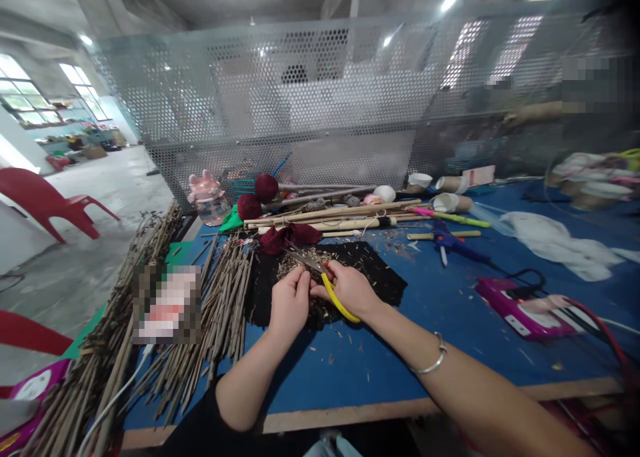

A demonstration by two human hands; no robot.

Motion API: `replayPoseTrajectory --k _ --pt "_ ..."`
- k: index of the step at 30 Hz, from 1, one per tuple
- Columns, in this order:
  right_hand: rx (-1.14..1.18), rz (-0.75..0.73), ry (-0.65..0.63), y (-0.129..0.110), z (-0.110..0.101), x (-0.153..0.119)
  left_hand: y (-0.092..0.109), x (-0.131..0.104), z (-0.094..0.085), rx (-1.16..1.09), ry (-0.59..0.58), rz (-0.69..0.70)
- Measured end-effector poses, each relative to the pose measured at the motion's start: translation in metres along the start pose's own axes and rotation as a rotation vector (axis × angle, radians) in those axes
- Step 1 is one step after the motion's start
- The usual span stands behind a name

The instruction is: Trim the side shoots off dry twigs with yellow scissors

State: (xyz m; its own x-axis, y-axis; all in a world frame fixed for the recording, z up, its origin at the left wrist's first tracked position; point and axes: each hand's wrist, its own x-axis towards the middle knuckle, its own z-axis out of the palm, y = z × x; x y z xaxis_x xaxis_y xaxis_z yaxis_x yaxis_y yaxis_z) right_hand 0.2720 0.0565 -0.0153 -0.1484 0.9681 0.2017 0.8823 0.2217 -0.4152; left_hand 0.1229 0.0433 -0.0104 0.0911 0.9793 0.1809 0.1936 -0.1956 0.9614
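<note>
My right hand [350, 289] grips a pair of scissors [336, 298] with yellow handles, the blades slanting up and left over a black cloth [385, 278]. Close beside it, my left hand [291, 300] is closed, thumb against the fingers, near the scissor blades. Whatever it pinches is too small or hidden to name. Brown plant clippings [293, 265] lie heaped on the cloth beyond both hands. A dark red cloth [287, 238] rests at the far edge of the black cloth. Left of my hands, many cut dry stems [225, 297] are spread in a pile.
A longer bundle of dry stems [107, 330] lies along the table's left side. At right are a blue glue gun [457, 245], a purple power strip [525, 310] with cables, and white plastic [555, 240]. Wooden sticks [340, 215] and paper cups [447, 202] line the back, before a perforated panel [320, 103].
</note>
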Motion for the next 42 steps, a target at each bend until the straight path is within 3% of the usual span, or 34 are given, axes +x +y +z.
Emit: replayPoseTrajectory --k 8,18,32,42 --pt "-0.050 0.001 -0.005 0.000 -0.001 0.000 -0.004 0.003 0.000 -0.032 0.004 -0.042" --pt "0.057 -0.172 0.035 -0.003 -0.003 -0.001 -0.006 0.004 0.000 0.054 -0.020 0.016" --pt "0.013 -0.028 -0.042 -0.009 -0.008 -0.004 -0.001 0.003 -0.003 0.199 0.074 0.172" --pt "-0.027 0.008 -0.022 -0.003 -0.004 -0.002 -0.005 0.005 -0.004 0.220 0.104 0.165"
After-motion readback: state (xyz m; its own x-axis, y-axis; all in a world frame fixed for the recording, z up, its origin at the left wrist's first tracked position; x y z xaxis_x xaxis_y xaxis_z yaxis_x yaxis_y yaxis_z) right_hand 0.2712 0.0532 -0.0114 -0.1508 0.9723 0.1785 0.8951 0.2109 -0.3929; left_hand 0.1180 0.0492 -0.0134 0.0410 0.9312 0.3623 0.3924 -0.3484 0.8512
